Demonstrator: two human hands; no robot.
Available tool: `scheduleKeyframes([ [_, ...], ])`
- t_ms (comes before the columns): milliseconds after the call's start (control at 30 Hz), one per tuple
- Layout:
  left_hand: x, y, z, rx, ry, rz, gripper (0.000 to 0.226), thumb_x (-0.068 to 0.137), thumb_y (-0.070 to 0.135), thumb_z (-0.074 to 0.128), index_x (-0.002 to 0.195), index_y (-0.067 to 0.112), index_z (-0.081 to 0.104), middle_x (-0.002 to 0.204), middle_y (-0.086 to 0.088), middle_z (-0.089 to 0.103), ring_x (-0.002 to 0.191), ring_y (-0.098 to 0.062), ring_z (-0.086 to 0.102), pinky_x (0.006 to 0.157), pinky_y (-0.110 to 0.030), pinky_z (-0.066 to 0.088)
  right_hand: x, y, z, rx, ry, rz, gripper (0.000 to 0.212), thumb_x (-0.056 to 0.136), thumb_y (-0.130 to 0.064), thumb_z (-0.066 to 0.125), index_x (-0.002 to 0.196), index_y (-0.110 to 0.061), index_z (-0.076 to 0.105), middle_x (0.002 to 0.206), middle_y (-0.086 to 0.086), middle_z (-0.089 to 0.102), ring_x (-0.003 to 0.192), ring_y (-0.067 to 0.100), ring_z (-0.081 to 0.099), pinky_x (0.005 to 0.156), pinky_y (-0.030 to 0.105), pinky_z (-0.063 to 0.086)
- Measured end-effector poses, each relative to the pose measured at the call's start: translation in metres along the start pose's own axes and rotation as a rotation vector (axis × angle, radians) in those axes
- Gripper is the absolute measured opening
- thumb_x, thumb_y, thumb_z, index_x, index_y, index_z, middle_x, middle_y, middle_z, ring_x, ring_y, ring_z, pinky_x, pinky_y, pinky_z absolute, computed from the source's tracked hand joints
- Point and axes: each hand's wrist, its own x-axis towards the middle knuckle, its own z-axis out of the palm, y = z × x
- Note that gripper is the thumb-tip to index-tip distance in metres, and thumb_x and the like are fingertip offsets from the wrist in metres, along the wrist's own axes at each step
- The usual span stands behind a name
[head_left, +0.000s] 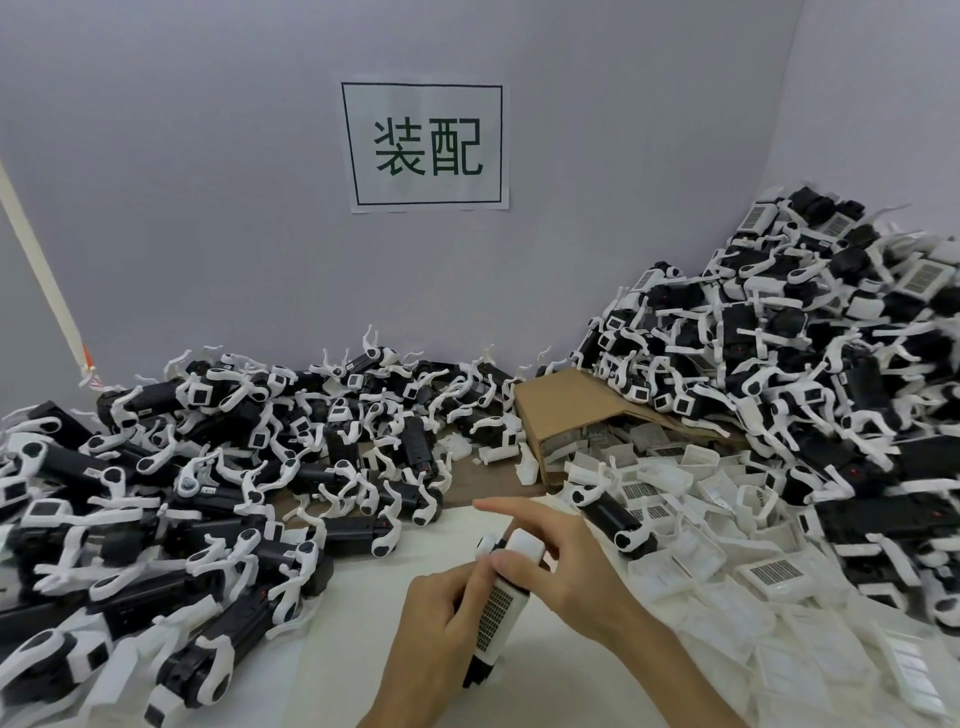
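Low in the middle of the view, both my hands hold one black and white plastic unit with a white gridded cover on its upper face. My left hand grips the unit's body from the left and below, thumb on the top edge. My right hand holds its upper end, thumb against the white cap, with the index finger stretched out to the left. The unit's black lower end pokes out below my left hand.
A heap of black and white units fills the left. A taller heap rises at the right. Loose white gridded covers lie front right, beside a tipped cardboard box. A paper sign hangs on the wall.
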Motion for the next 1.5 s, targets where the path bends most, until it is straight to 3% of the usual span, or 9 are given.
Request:
scheduleKeyframes([
  [133,0.0,0.002,0.001,-0.082,0.199,0.022,0.055,0.086,0.064,0.038,0.061,0.027,0.071,0.055,0.001,0.062,0.049,-0.007,0.053,0.049,-0.021,0.037,0.002,-0.007,-0.001,0.06,-0.004,0.063,0.029,0.083,-0.046,0.063,0.107,-0.036,0.075,0.099,-0.014,0.072,0.081,0.012,0.067,0.063,0.022,0.051],
  [267,0.006,-0.005,-0.015,-0.192,0.534,0.008,0.053,0.102,0.032,0.037,0.069,0.01,0.071,0.061,-0.007,0.066,0.062,-0.01,0.058,0.061,-0.013,0.041,0.007,-0.002,-0.014,0.123,-0.129,0.262,0.026,0.088,-0.046,0.061,0.1,-0.029,0.076,0.088,0.003,0.069,0.055,0.019,0.056,0.048,0.02,0.039],
  [367,0.014,-0.017,-0.036,-0.258,0.499,-0.184,0.042,0.107,0.009,0.037,0.075,0.007,0.065,0.067,-0.012,0.065,0.069,-0.027,0.052,0.065,-0.026,0.039,0.019,0.0,-0.04,0.164,-0.289,0.361,0.028,0.094,-0.043,0.06,0.106,-0.023,0.075,0.088,0.008,0.062,0.061,0.018,0.051,0.048,0.023,0.037],
  [467,0.034,-0.023,-0.047,-0.435,0.429,-0.506,0.054,0.11,0.019,0.023,0.074,0.006,0.06,0.041,-0.006,0.057,0.063,-0.029,0.043,0.059,-0.03,0.03,0.054,-0.015,-0.089,0.355,-0.026,0.289,0.031,0.098,-0.033,0.058,0.116,-0.01,0.069,0.096,0.012,0.065,0.064,0.015,0.06,0.048,0.023,0.048],
  [600,0.036,-0.023,-0.042,-0.575,0.417,-0.559,0.066,0.11,0.031,0.008,0.072,0.0,0.053,0.032,-0.006,0.051,0.061,-0.026,0.038,0.058,-0.031,0.023,0.114,-0.066,-0.185,0.822,0.447,0.014,0.051,0.102,-0.046,0.044,0.142,-0.015,0.045,0.145,0.017,0.049,0.111,0.026,0.067,0.097,0.044,0.054],
  [700,0.033,-0.03,-0.039,-0.657,0.385,-0.595,0.066,0.109,0.033,0.008,0.073,-0.002,0.05,0.033,-0.008,0.052,0.062,-0.026,0.038,0.057,-0.031,0.022,0.133,-0.08,-0.211,0.548,0.455,0.106,0.063,0.104,-0.043,0.046,0.157,-0.021,0.019,0.152,0.01,0.04,0.109,0.025,0.068,0.097,0.043,0.054],
  [1000,0.037,-0.027,-0.021,-0.661,0.318,-0.667,0.064,0.11,0.029,0.012,0.073,-0.005,0.052,0.033,-0.013,0.048,0.021,-0.019,0.041,0.054,-0.032,0.018,0.11,0.005,-0.11,-0.185,0.085,0.412,0.04,0.102,-0.023,0.055,0.142,-0.024,0.048,0.134,0.001,0.056,0.094,0.014,0.07,0.085,0.034,0.059],
  [1267,0.034,-0.025,-0.01,-0.613,0.445,-0.574,0.06,0.11,0.026,0.021,0.071,-0.003,0.056,0.036,-0.009,0.05,0.041,-0.025,0.041,0.052,-0.033,0.022,0.106,0.036,-0.002,-0.434,-0.228,0.267,0.076,0.091,-0.038,0.07,0.154,-0.02,0.031,0.157,0.006,0.035,0.142,0.022,0.035,0.109,0.032,0.034],
  [1500,0.027,-0.031,-0.01,-0.682,0.629,-0.556,0.054,0.108,0.026,0.028,0.075,-0.001,0.061,0.044,-0.007,0.053,0.042,-0.02,0.039,0.05,-0.029,0.029,0.094,0.052,0.082,-0.487,-0.366,0.178,0.077,0.09,-0.033,0.069,0.155,-0.028,0.029,0.158,0.004,0.031,0.141,0.026,0.036,0.116,0.041,0.034],
])
